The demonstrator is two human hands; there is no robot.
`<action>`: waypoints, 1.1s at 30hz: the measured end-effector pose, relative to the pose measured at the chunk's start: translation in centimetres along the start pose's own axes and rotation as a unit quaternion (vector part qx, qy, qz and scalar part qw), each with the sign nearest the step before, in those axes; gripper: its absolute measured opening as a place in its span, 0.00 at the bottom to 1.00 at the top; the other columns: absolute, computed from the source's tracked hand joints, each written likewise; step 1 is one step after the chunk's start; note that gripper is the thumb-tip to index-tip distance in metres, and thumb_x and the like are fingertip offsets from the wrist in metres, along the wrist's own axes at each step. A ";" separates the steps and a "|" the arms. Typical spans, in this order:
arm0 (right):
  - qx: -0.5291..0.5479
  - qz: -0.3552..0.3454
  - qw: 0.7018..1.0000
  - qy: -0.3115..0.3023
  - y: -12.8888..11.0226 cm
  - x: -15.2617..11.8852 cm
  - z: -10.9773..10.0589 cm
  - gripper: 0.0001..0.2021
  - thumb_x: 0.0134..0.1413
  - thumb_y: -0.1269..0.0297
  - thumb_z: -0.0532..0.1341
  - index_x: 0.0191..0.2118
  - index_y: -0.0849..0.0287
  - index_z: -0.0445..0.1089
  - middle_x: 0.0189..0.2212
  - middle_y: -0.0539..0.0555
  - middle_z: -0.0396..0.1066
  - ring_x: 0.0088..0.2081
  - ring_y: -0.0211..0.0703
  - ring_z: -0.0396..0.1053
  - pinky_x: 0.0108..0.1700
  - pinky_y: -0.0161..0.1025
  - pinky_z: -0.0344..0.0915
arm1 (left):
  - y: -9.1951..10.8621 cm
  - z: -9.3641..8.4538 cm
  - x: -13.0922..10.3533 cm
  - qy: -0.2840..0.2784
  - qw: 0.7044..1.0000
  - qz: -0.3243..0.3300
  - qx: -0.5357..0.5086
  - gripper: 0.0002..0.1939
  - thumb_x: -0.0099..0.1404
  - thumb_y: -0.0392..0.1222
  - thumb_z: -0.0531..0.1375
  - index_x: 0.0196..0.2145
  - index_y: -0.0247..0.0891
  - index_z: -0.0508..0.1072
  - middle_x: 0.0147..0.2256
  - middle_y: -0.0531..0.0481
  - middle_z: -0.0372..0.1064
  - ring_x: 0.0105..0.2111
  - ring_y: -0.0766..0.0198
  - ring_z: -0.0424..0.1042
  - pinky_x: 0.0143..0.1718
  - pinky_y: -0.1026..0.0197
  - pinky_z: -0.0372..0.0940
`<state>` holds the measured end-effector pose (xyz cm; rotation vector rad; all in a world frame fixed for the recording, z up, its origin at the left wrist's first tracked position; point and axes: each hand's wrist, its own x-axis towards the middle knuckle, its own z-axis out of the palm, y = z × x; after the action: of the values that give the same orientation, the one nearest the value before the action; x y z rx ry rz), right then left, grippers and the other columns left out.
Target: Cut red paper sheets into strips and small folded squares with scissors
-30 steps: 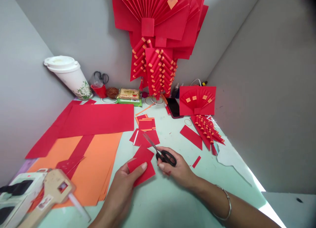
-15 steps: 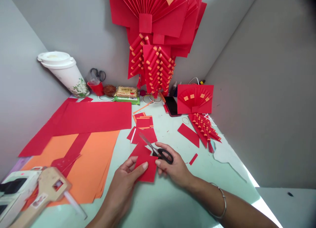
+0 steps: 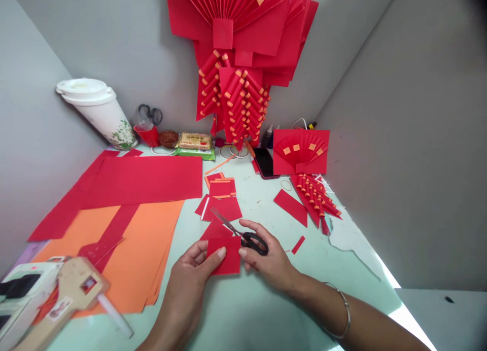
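A small red paper square (image 3: 230, 257) is pinched in my left hand (image 3: 196, 272), thumb on top and fingers beneath. My right hand (image 3: 268, 254) holds black-handled scissors (image 3: 255, 243), their blades pointing up and left over the table. The right thumb also touches the square's right edge. Just beyond the square lies another red paper piece (image 3: 216, 230), partly covered. Farther back sit red pieces with orange edges (image 3: 220, 187) and a larger red piece (image 3: 227, 209).
Orange sheets (image 3: 152, 249) and long red sheets (image 3: 152, 181) cover the left. A glue gun (image 3: 78, 285) lies front left. At the right are a red rectangle (image 3: 291, 207), a strip (image 3: 299, 245) and a firecracker ornament (image 3: 314, 199). A phone (image 3: 264, 162) lies behind.
The red square has turned slightly, so its edges now look straighter. The scissors have shifted a little, with their tips slightly to the left.
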<state>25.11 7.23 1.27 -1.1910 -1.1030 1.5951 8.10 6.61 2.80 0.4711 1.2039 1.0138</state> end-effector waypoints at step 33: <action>-0.041 -0.047 0.997 0.040 0.0 1.1 -3.0 0.24 0.56 0.58 0.66 0.58 0.53 0.63 0.40 0.52 0.67 0.37 0.40 0.65 0.40 0.38 0.63 | 1.4 -2.6 3.3 0.066 0.755 0.330 0.563 0.11 0.62 0.49 0.61 0.28 0.45 0.63 0.26 0.52 0.67 0.24 0.57 0.69 0.23 0.59 0.64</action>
<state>27.86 8.82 0.55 -1.2282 -1.1638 1.4304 5.25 9.53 1.22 1.9149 1.7643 0.7703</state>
